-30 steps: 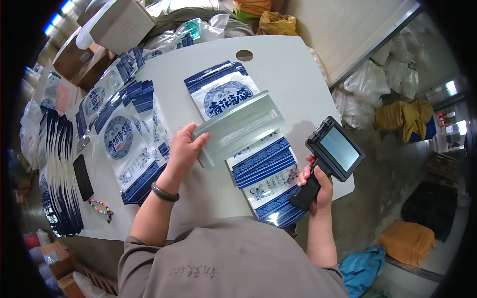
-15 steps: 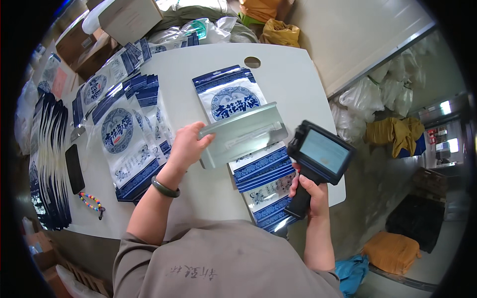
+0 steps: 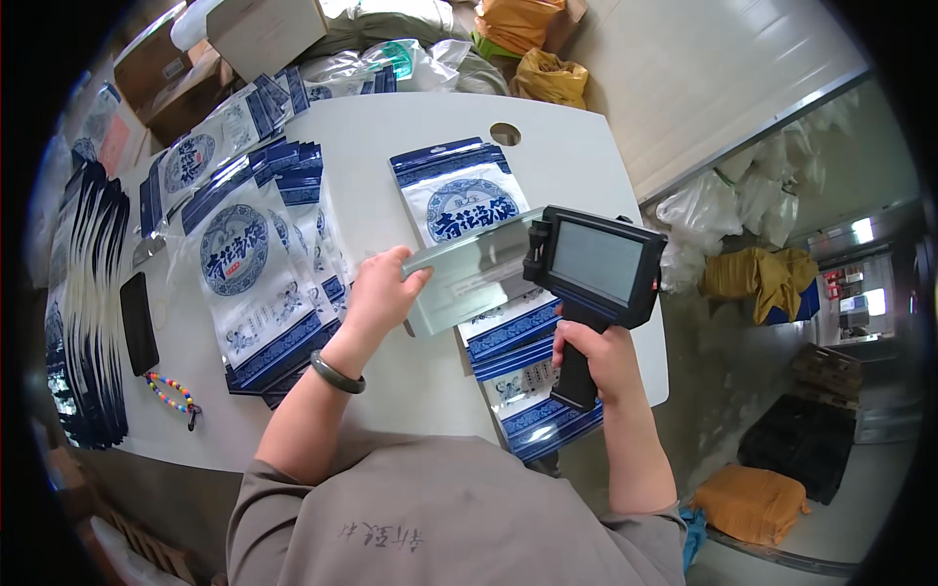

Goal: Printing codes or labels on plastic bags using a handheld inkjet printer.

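Note:
My right hand (image 3: 608, 359) is wrapped round the grip of a black handheld printer (image 3: 598, 262) with a lit screen facing up. My left hand (image 3: 383, 291) pinches the left end of a pale grey bent plate (image 3: 457, 295). The plate lies slantwise over a stack of blue-and-white printed pouches (image 3: 479, 200), hiding its middle. More of these pouches fan out below the plate toward the table's near edge. The printer's head covers the plate's right end; I cannot tell whether they touch.
On the white table (image 3: 362, 127), heaped pouches (image 3: 234, 249) lie left of my left hand. A row of pouches on edge (image 3: 88, 313) stands at the far left, beside a black phone (image 3: 139, 322) with a beaded strap (image 3: 172, 393). Cartons (image 3: 264, 39) and sacks sit behind the table.
My right hand has raised the printer and swung it left, over the plate's right end, turning its screen more level. My left hand still holds the plate. The view has shifted slightly.

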`<control>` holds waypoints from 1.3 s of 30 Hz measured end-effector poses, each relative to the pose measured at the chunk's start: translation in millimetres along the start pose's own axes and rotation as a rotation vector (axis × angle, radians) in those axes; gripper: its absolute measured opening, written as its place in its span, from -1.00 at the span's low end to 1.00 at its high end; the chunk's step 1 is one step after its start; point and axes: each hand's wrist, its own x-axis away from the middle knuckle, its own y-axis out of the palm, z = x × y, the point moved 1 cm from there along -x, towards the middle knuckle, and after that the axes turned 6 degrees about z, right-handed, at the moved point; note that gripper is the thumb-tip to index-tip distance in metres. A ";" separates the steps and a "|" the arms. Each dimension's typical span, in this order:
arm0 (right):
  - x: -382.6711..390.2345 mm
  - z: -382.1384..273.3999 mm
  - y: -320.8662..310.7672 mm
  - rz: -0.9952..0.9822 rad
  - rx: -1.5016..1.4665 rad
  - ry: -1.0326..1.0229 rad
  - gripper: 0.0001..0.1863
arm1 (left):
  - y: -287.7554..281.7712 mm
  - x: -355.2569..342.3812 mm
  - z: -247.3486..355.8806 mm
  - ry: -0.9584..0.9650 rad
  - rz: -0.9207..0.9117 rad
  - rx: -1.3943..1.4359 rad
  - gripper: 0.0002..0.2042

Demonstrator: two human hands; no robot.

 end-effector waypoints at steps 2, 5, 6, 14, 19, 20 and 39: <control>0.7 -4.2 0.2 0.012 0.001 -0.003 -0.74 | -3.2 1.7 3.8 -0.021 -0.009 -0.011 -0.73; 1.1 -5.8 -0.3 0.020 -0.009 0.002 -0.71 | -4.2 2.4 4.0 -0.034 -0.017 -0.033 -0.73; 1.3 -6.1 0.4 0.028 -0.022 0.003 -0.75 | -4.4 2.6 3.6 -0.026 -0.014 -0.045 -0.74; 0.7 2.3 31.2 -0.116 0.220 0.152 -0.77 | -4.0 2.9 3.1 -0.020 -0.019 -0.082 -0.72; -11.6 5.8 52.6 -0.186 0.651 0.113 -0.67 | -2.2 0.3 5.6 -0.054 -0.055 -0.085 -0.72; -12.3 5.6 51.8 -0.174 0.722 0.052 -0.67 | -0.4 1.3 3.3 0.000 -0.013 -0.096 -0.72; -12.1 51.0 -42.5 0.380 -0.324 -0.060 -0.56 | -25.8 49.2 20.1 -0.183 -0.351 0.377 -0.81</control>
